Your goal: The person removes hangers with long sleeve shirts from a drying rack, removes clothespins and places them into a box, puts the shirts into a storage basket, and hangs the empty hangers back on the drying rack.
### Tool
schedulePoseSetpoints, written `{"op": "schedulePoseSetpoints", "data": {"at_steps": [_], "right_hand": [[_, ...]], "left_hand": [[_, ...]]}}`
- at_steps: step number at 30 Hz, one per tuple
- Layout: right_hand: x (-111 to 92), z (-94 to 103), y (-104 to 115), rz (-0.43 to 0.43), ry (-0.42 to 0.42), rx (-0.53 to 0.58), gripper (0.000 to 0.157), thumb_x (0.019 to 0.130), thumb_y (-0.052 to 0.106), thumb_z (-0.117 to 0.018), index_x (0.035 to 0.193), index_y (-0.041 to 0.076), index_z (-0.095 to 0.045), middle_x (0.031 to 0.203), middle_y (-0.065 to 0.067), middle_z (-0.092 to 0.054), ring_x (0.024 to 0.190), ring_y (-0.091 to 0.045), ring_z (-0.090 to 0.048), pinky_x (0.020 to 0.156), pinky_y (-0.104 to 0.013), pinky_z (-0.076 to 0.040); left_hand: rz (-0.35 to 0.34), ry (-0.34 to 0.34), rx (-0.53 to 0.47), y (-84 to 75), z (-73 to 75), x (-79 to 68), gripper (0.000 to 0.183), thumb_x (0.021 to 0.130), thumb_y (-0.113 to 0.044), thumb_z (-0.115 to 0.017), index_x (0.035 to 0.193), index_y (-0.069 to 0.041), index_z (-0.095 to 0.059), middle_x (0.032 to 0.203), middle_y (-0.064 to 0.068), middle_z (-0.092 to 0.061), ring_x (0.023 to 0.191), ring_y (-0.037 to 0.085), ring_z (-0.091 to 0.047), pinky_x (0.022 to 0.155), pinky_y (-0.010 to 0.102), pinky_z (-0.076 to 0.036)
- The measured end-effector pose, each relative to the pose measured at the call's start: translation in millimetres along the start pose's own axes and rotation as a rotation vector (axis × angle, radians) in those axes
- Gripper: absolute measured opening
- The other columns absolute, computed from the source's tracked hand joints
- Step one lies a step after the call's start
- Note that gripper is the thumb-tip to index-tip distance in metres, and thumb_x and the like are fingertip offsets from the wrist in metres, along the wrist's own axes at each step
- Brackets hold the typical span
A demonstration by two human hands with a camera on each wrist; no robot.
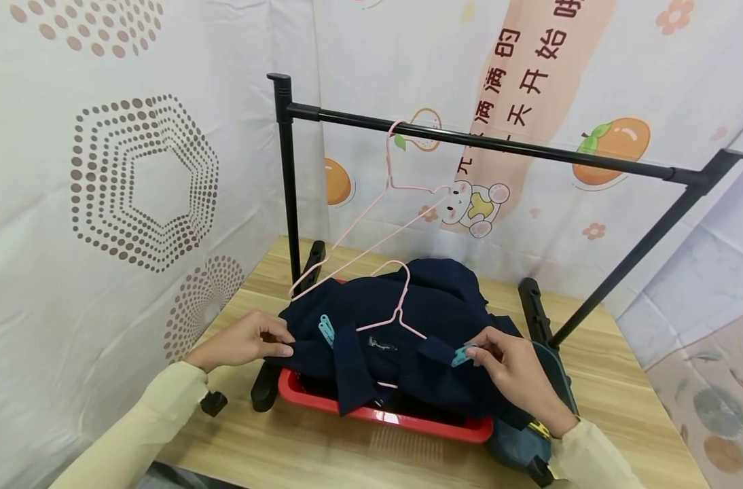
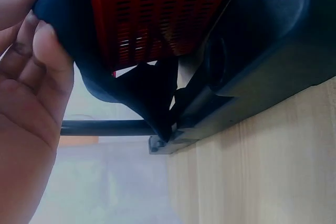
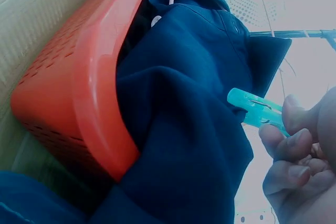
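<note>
A navy collared shirt (image 1: pixel 445 305) lies over a red plastic basket (image 1: pixel 408 419), with a pink hanger (image 1: pixel 402 299) in it and the hook rising above the collar. My left hand (image 1: pixel 243 339) pinches the shirt's fabric at the left shoulder; the left wrist view shows thumb and fingers on the cloth. A teal clothespin (image 1: pixel 327 331) sits on the shirt beside the collar's left side. My right hand (image 1: pixel 518 370) pinches a second teal clothespin (image 3: pixel 256 109) between thumb and fingers, its tip at the shirt by the collar's right side.
Behind the basket stands a black garment rack (image 1: pixel 371 123) on a wooden table (image 1: pixel 249 435). A second pink hanger (image 1: pixel 388 163) hangs from its rail, tilted to the left. Dark rack feet (image 1: pixel 264 387) flank the basket. Patterned curtains (image 1: pixel 133 204) surround the table.
</note>
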State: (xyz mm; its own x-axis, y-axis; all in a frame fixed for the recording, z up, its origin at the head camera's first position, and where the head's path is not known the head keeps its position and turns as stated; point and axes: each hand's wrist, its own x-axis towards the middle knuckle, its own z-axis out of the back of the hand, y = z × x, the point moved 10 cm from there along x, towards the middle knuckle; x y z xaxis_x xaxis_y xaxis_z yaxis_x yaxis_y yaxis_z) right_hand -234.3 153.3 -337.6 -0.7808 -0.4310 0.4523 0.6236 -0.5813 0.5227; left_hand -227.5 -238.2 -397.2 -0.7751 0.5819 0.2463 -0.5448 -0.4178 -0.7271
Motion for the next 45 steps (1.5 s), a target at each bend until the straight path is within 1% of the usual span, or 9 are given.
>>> {"op": "schedulePoseSetpoints", "data": {"at_steps": [4, 9, 13, 16, 20, 27, 33, 40, 45], "right_hand": [[-0.1, 6.0, -1.7, -0.010, -0.025, 0.014, 0.018, 0.095, 0.005, -0.073, 0.094, 0.023, -0.071, 0.074, 0.014, -0.063, 0.048, -0.005, -0.044, 0.044, -0.024, -0.039], [-0.3, 16.8, -5.7, -0.038, -0.066, 0.039, 0.018, 0.096, 0.003, -0.072, 0.094, 0.021, -0.071, 0.073, 0.012, -0.064, 0.050, -0.007, -0.048, 0.045, -0.025, -0.040], [-0.1, 21.9, -7.5, -0.058, -0.073, 0.042, 0.015, 0.096, 0.005, -0.072, 0.096, 0.020, -0.071, 0.073, 0.008, -0.066, 0.052, -0.008, -0.050, 0.046, -0.025, -0.040], [-0.1, 22.9, -8.4, -0.067, -0.068, 0.044, 0.012, 0.096, 0.006, -0.073, 0.098, 0.018, -0.071, 0.075, 0.005, -0.067, 0.053, -0.009, -0.052, 0.046, -0.025, -0.040], [-0.2, 21.9, -10.6, -0.092, -0.055, 0.053, 0.009, 0.098, 0.011, -0.072, 0.106, 0.016, -0.072, 0.078, 0.006, -0.069, 0.058, -0.013, -0.057, 0.049, -0.024, -0.041], [-2.8, 18.6, -19.6, -0.177, -0.020, 0.096, 0.017, 0.100, 0.022, -0.070, 0.116, 0.014, -0.073, 0.085, 0.005, -0.071, 0.058, -0.011, -0.054, 0.050, -0.025, -0.043], [-4.5, 20.2, -27.0, -0.192, -0.027, 0.092, 0.020, 0.100, 0.023, -0.071, 0.117, 0.013, -0.073, 0.085, 0.002, -0.073, 0.063, -0.015, -0.059, 0.050, -0.025, -0.043], [-7.4, 23.1, -39.3, -0.188, -0.046, 0.099, 0.019, 0.099, 0.020, -0.072, 0.114, 0.009, -0.074, 0.084, 0.001, -0.073, 0.071, -0.022, -0.066, 0.052, -0.025, -0.044], [-10.8, 26.9, -47.2, -0.207, -0.052, 0.084, 0.019, 0.099, 0.021, -0.071, 0.115, 0.010, -0.074, 0.084, 0.003, -0.073, 0.072, -0.020, -0.066, 0.053, -0.025, -0.043]], "left_hand": [[-0.012, -0.007, -0.003, 1.2, 1.6, 1.3, 0.011, 0.092, -0.011, -0.078, 0.092, -0.021, -0.082, 0.070, -0.013, -0.050, 0.063, 0.003, -0.046, 0.055, 0.024, -0.043], [0.023, 0.007, -0.017, 3.8, 0.9, 1.1, 0.010, 0.093, -0.012, -0.077, 0.096, -0.020, -0.083, 0.070, -0.011, -0.057, 0.059, 0.006, -0.053, 0.054, 0.027, -0.050], [0.035, 0.017, -0.033, 3.8, 0.2, 1.1, 0.010, 0.093, -0.012, -0.077, 0.098, -0.018, -0.084, 0.073, -0.007, -0.063, 0.059, 0.009, -0.059, 0.053, 0.031, -0.055], [0.039, 0.016, -0.044, 3.8, 0.0, 1.4, 0.010, 0.093, -0.011, -0.077, 0.099, -0.017, -0.083, 0.074, -0.006, -0.064, 0.060, 0.010, -0.061, 0.053, 0.035, -0.057], [0.037, 0.012, -0.045, 2.6, 0.0, 2.0, 0.009, 0.093, -0.011, -0.077, 0.098, -0.014, -0.083, 0.075, -0.006, -0.064, 0.061, 0.012, -0.061, 0.054, 0.034, -0.056], [0.035, 0.011, -0.033, -0.7, -0.3, 1.7, 0.009, 0.093, -0.012, -0.077, 0.099, -0.011, -0.083, 0.074, -0.006, -0.063, 0.061, 0.012, -0.061, 0.056, 0.030, -0.055], [0.032, 0.005, -0.046, -3.1, 0.2, 0.2, 0.009, 0.093, -0.011, -0.077, 0.099, -0.010, -0.083, 0.077, -0.005, -0.065, 0.061, 0.013, -0.063, 0.055, 0.034, -0.057], [0.027, 0.003, -0.042, -2.6, 0.9, 0.2, 0.008, 0.093, -0.011, -0.077, 0.098, -0.012, -0.083, 0.078, -0.004, -0.066, 0.061, 0.013, -0.063, 0.056, 0.032, -0.056], [0.047, 0.008, -0.050, -1.9, 0.1, -0.3, 0.008, 0.093, -0.012, -0.077, 0.098, -0.013, -0.083, 0.080, -0.004, -0.066, 0.064, 0.015, -0.063, 0.056, 0.036, -0.058]]}}
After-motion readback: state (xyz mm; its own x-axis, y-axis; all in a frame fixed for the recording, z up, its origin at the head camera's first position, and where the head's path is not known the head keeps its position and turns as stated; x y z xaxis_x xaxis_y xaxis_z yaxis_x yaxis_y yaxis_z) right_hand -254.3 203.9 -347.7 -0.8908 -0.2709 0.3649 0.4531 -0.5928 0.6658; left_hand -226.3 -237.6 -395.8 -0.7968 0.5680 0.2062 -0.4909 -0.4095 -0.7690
